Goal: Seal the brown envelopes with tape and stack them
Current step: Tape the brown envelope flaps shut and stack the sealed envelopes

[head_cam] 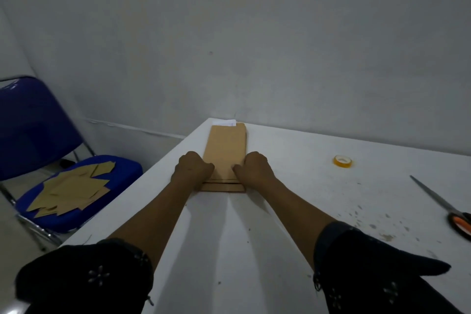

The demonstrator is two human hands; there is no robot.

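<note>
A stack of brown envelopes (225, 145) lies lengthwise at the far left corner of the white table (293, 211). My left hand (192, 168) grips the stack's left edge near its close end. My right hand (254, 168) grips the right edge opposite, fingers curled onto the top envelope. The lower envelopes' near edges stick out a little below my hands. White paper (225, 122) peeks out past the stack's far end. A yellow tape roll (343, 161) lies flat on the table to the right, apart from both hands.
Scissors (443, 205) with orange-black handles lie at the table's right edge. A blue folding chair (38, 135) stands left of the table with several loose brown envelopes (74, 190) on its seat. A grey wall runs behind the table.
</note>
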